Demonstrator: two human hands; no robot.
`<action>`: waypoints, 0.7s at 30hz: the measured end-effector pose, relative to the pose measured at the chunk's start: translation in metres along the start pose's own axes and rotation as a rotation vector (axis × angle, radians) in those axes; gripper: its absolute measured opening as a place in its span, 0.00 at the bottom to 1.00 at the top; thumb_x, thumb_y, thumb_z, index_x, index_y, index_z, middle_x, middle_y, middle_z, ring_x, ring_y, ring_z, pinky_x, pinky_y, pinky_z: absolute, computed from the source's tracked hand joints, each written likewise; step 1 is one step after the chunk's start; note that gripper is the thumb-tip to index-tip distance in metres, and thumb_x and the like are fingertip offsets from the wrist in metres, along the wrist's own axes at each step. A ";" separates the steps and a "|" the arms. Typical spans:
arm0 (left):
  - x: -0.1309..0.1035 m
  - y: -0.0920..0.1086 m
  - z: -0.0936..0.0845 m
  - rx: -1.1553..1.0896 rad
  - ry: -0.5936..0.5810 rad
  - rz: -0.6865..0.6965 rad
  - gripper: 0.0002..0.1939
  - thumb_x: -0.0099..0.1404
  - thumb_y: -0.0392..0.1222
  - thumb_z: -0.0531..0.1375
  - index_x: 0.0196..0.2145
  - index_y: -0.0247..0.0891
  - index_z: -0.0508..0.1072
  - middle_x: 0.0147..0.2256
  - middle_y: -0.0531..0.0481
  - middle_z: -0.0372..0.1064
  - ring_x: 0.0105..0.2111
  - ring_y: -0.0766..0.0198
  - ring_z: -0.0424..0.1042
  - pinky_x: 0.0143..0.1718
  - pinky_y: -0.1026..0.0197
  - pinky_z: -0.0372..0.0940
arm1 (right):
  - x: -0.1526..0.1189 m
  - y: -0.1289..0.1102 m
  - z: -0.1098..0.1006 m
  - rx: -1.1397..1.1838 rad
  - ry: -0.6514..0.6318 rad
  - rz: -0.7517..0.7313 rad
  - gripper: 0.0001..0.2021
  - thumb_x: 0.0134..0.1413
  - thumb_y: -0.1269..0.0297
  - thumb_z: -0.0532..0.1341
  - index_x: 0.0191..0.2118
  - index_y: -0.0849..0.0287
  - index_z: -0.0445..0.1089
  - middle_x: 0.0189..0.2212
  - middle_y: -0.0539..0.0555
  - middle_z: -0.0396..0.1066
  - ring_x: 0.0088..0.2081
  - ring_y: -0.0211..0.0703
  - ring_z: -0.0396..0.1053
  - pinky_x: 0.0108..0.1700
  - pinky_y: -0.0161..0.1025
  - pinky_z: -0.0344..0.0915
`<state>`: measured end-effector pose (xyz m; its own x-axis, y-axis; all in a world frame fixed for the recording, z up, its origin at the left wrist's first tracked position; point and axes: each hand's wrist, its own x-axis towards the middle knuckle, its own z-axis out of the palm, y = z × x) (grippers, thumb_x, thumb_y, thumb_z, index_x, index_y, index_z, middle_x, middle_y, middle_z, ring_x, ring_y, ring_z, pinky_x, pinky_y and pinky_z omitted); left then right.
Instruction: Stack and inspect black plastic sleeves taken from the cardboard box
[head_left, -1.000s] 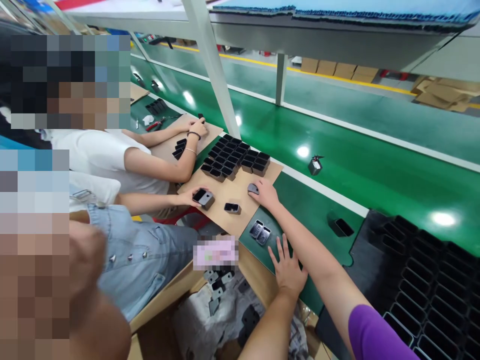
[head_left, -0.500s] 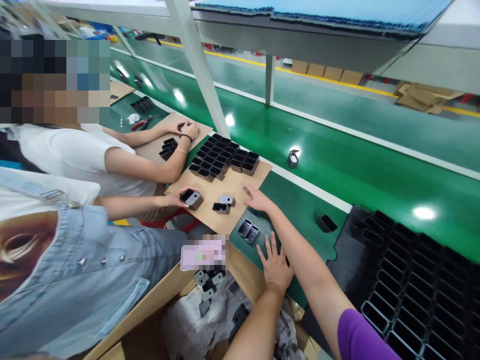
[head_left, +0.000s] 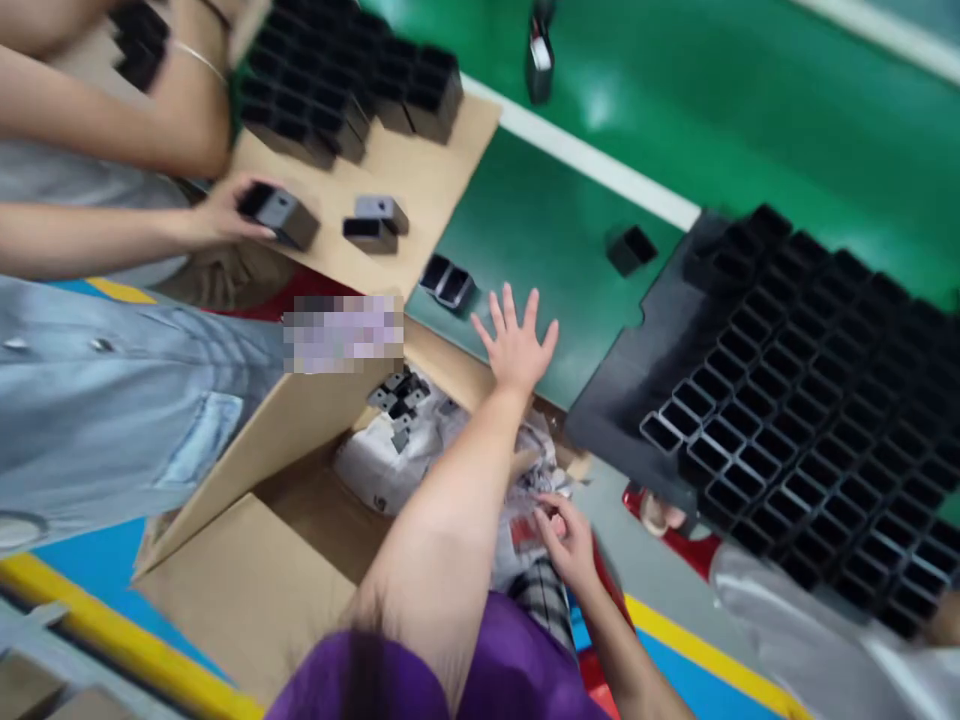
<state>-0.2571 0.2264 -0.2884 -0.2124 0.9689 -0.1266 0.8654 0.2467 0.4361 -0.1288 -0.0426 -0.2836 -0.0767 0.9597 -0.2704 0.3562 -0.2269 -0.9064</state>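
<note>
A co-worker's hand (head_left: 217, 212) is holding a black box (head_left: 279, 213) over a cardboard sheet (head_left: 420, 175), where two more housings (head_left: 375, 222) are sitting near a packed block of black housings (head_left: 345, 85) (blurred). One black part (head_left: 632, 248) is lying alone on the green surface (head_left: 555, 230).

— How is the light? 
— Bright and even from overhead; a soft white glare sits on the glossy green belt (head_left: 750, 130), and shadows stay faint.

— And sharpness? 
— Motion blur smears the whole frame, worst at the top left. The black tray (head_left: 810, 400) bends toward the right edge, and the purple sleeve (head_left: 450, 680) nearest the lens is out of focus.
</note>
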 end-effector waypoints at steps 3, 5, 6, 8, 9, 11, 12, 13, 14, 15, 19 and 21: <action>0.006 0.004 0.009 -0.015 0.000 0.015 0.34 0.74 0.52 0.59 0.72 0.44 0.59 0.77 0.40 0.38 0.77 0.42 0.35 0.72 0.27 0.22 | -0.082 0.054 0.033 -0.033 -0.059 0.133 0.14 0.64 0.58 0.58 0.39 0.60 0.79 0.26 0.54 0.78 0.24 0.41 0.73 0.29 0.36 0.70; 0.014 0.007 0.009 -0.093 0.032 0.042 0.35 0.71 0.51 0.62 0.71 0.43 0.60 0.77 0.41 0.39 0.77 0.41 0.33 0.72 0.26 0.22 | -0.124 0.079 0.053 -0.050 -0.081 0.177 0.15 0.63 0.58 0.58 0.38 0.60 0.79 0.25 0.54 0.78 0.24 0.42 0.74 0.29 0.36 0.71; 0.016 0.009 0.005 -0.142 0.008 0.055 0.36 0.68 0.50 0.65 0.71 0.43 0.62 0.77 0.42 0.39 0.77 0.40 0.31 0.72 0.26 0.25 | -0.141 0.088 0.060 -0.062 -0.083 0.188 0.15 0.63 0.59 0.57 0.39 0.60 0.79 0.27 0.55 0.79 0.26 0.43 0.76 0.29 0.36 0.72; 0.014 0.005 -0.016 -0.266 -0.114 0.104 0.34 0.63 0.45 0.70 0.65 0.40 0.69 0.74 0.42 0.51 0.76 0.40 0.40 0.74 0.29 0.34 | -0.168 0.097 0.069 -0.089 -0.065 0.183 0.14 0.63 0.60 0.56 0.42 0.60 0.79 0.30 0.56 0.81 0.28 0.45 0.77 0.31 0.37 0.73; 0.006 -0.002 -0.032 -0.332 -0.204 0.161 0.30 0.65 0.44 0.69 0.63 0.36 0.71 0.70 0.40 0.59 0.74 0.43 0.50 0.74 0.32 0.41 | -0.177 0.098 0.070 -0.105 -0.045 0.166 0.14 0.63 0.61 0.56 0.44 0.60 0.78 0.31 0.57 0.81 0.29 0.45 0.78 0.31 0.38 0.74; -0.031 -0.029 -0.073 -0.428 -0.290 0.259 0.23 0.74 0.43 0.58 0.61 0.29 0.70 0.61 0.39 0.72 0.64 0.54 0.70 0.70 0.44 0.58 | -0.182 0.094 0.067 -0.137 0.014 0.103 0.14 0.64 0.61 0.56 0.48 0.58 0.76 0.34 0.58 0.81 0.31 0.48 0.79 0.33 0.42 0.76; -0.059 -0.049 -0.093 -0.432 -0.252 0.263 0.22 0.76 0.43 0.55 0.62 0.30 0.69 0.61 0.41 0.73 0.62 0.60 0.71 0.67 0.50 0.62 | -0.177 0.089 0.064 -0.153 0.052 0.056 0.14 0.65 0.60 0.57 0.50 0.56 0.75 0.36 0.59 0.80 0.33 0.51 0.79 0.35 0.45 0.77; -0.093 -0.074 -0.110 -0.418 -0.217 0.252 0.21 0.76 0.43 0.54 0.61 0.33 0.70 0.61 0.44 0.73 0.61 0.62 0.72 0.65 0.54 0.65 | -0.167 0.082 0.060 -0.166 0.093 0.002 0.15 0.65 0.59 0.58 0.52 0.54 0.74 0.40 0.60 0.80 0.37 0.54 0.79 0.39 0.50 0.78; -0.129 -0.102 -0.123 -0.387 -0.189 0.214 0.18 0.76 0.43 0.55 0.57 0.35 0.74 0.59 0.44 0.75 0.59 0.61 0.73 0.64 0.55 0.66 | -0.153 0.072 0.057 -0.178 0.138 -0.056 0.16 0.64 0.58 0.59 0.54 0.52 0.73 0.44 0.61 0.79 0.42 0.58 0.79 0.44 0.54 0.78; -0.165 -0.133 -0.132 -0.343 -0.178 0.153 0.16 0.76 0.43 0.54 0.53 0.36 0.76 0.55 0.45 0.78 0.56 0.60 0.76 0.61 0.55 0.69 | -0.135 0.061 0.055 -0.186 0.184 -0.116 0.17 0.64 0.57 0.60 0.57 0.50 0.71 0.47 0.62 0.77 0.48 0.61 0.77 0.49 0.59 0.76; -0.261 -0.256 -0.125 -0.128 -0.325 -0.101 0.10 0.73 0.45 0.62 0.42 0.35 0.78 0.42 0.45 0.80 0.41 0.59 0.80 0.48 0.51 0.76 | -0.042 0.002 0.064 -0.216 0.317 -0.341 0.22 0.62 0.58 0.63 0.60 0.52 0.69 0.57 0.61 0.70 0.62 0.63 0.67 0.67 0.65 0.61; -0.269 -0.300 -0.108 -0.037 -0.444 -0.165 0.11 0.72 0.46 0.64 0.44 0.35 0.77 0.42 0.46 0.78 0.41 0.60 0.78 0.47 0.51 0.76 | -0.002 -0.019 0.080 -0.313 0.310 -0.525 0.18 0.63 0.60 0.62 0.57 0.54 0.72 0.55 0.61 0.73 0.62 0.59 0.67 0.68 0.64 0.59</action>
<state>-0.5090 -0.1061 -0.2891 -0.1238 0.8179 -0.5619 0.8181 0.4046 0.4087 -0.2102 -0.0533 -0.2921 -0.0596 0.9432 0.3269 0.6005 0.2955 -0.7431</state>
